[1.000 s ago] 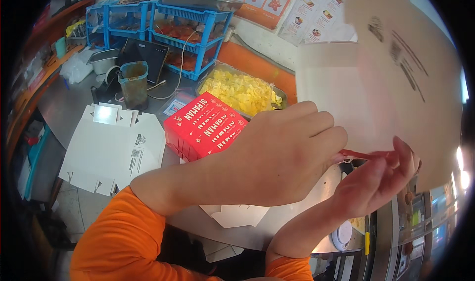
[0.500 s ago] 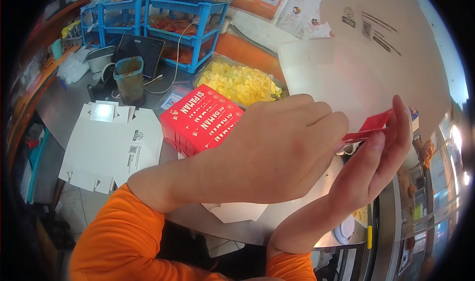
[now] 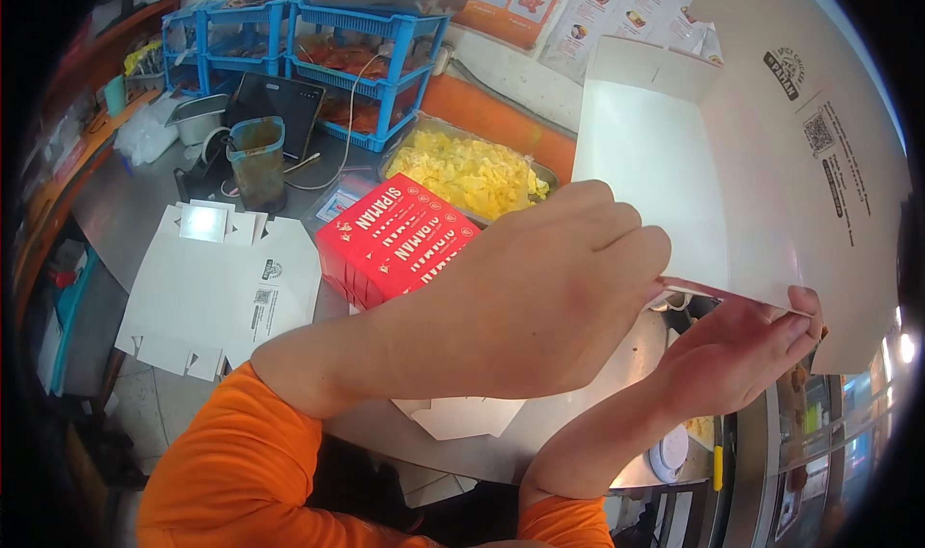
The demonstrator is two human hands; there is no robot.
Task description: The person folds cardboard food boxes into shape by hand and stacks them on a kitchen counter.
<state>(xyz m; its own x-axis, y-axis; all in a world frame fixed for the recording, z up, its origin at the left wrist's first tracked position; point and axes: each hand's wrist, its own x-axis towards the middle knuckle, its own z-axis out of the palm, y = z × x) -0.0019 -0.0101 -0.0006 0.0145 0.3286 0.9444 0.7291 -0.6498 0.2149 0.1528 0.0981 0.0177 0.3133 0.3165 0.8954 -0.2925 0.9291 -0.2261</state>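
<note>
In my two hands, raised over the table's right side, is a partly folded cardboard food box [image 3: 646, 153], white inside, with a large printed flap [image 3: 771, 133] standing up on its right. My left hand [image 3: 568, 293] is closed on the near edge by its left corner; its fingertips are mostly hidden behind the hand. My right hand [image 3: 737, 350] pinches the near right corner between thumb and fingers. A red folded box [image 3: 395, 235] with white print sits behind my left forearm. Farther left lies a flat, unfolded white box blank [image 3: 217, 297].
A metal tray of yellow chopped food [image 3: 467, 172] stands at the back, beside blue stacked racks [image 3: 371, 66]. A dirty clear jug [image 3: 257, 162] and a dark tablet [image 3: 279, 109] are at back left. Another white cardboard piece [image 3: 462, 418] shows below my left forearm. A glass display case [image 3: 819, 423] borders the right.
The near red flap has folded over, and the box has opened out with its white inside showing. My right hand has moved down and right along the edge; my left stays nearly put.
</note>
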